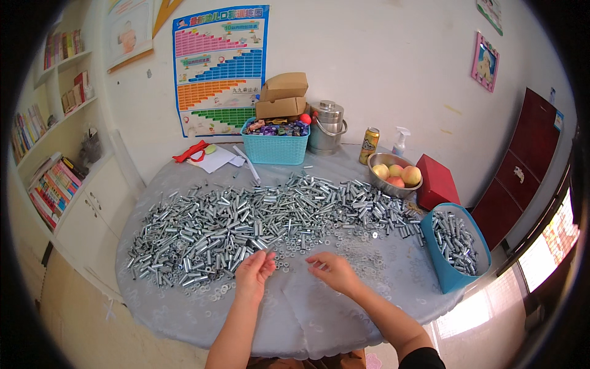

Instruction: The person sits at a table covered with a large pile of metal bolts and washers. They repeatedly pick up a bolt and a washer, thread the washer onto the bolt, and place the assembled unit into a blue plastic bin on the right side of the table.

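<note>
A broad heap of silvery metal sleeves and bolts (227,224) covers the middle of the table. Just in front of it, my left hand (255,275) is closed, thumb and fingertips pressed together at the heap's near edge. Whatever it pinches is too small to make out. To its right, my right hand (335,272) hovers over the cloth with its fingers loosely bent and a little apart, nothing visible in them. Small flat washers (362,261) lie scattered beyond and to the right of that hand. More washers (222,290) sit left of my left wrist.
A blue fabric bin (435,261) filled with metal sleeves stands at the right edge. Along the back are a turquoise basket (276,149) of toys, a steel canister (327,129), a can (369,146), a spray bottle (401,141), a fruit bowl (393,186) and a red box (437,182).
</note>
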The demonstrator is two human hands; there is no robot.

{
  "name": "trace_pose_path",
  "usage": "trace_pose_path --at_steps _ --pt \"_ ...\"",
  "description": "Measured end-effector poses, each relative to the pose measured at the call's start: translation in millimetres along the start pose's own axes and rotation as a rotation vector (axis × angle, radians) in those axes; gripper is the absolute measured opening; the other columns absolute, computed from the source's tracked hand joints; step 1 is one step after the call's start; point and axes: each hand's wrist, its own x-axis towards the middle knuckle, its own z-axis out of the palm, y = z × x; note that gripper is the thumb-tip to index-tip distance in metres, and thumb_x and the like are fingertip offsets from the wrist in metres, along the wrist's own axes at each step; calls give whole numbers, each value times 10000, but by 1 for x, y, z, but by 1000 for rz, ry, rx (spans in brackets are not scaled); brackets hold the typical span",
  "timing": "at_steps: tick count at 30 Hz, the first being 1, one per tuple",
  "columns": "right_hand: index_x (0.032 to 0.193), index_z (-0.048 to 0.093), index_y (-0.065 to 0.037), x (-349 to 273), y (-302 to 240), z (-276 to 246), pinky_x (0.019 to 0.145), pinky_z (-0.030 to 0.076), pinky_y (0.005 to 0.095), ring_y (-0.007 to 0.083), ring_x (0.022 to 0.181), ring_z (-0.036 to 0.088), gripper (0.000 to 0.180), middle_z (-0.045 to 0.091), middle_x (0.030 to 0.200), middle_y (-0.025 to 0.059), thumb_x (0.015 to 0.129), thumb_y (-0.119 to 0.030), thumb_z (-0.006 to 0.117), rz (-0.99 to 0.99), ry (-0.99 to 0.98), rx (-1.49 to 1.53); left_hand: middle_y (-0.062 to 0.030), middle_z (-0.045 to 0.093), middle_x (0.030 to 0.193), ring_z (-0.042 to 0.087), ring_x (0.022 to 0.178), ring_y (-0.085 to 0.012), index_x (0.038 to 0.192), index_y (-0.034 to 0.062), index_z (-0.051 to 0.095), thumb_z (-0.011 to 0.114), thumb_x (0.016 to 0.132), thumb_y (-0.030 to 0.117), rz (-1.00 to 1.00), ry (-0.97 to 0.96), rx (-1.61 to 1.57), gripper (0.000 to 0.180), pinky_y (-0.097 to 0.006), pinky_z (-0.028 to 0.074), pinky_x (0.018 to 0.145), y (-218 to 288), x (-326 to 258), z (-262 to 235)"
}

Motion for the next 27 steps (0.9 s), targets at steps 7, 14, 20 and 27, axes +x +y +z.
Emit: trace_pose_path --at_steps 7,14,20,27 --pt "976 626 -70 22 -4 25 711 481 348 245 826 608 274 626 905 91 745 -216 643 -67 -162 -294 -144 644 881 618 685 -135 936 -12 604 592 842 101 9 45 -31 148 -249 537 650 5 3 -3" --pt "897 642 -83 43 1 49 663 480 345 238 783 614 283 634 857 80 709 -292 680 -5 -95 -365 -147 642 886 615 682 -139 940 -14 603 592 840 94 -16 0 -30 148 -259 536 655 3 4 -3" --pt "910 653 -73 35 -1 31 643 463 265 146 702 575 249 638 870 57 714 -219 705 53 18 -197 -163 636 902 612 687 -149 944 -29 594 599 832 95 -90 -4 69 167 -270 537 664 -3 1 -3" --pt "945 654 -57 10 -11 7 740 449 238 91 800 538 204 618 954 24 745 -26 674 -86 180 426 -167 638 883 619 682 -166 933 -39 595 613 820 87 -153 -40 194 170 -282 541 656 -12 -7 9"
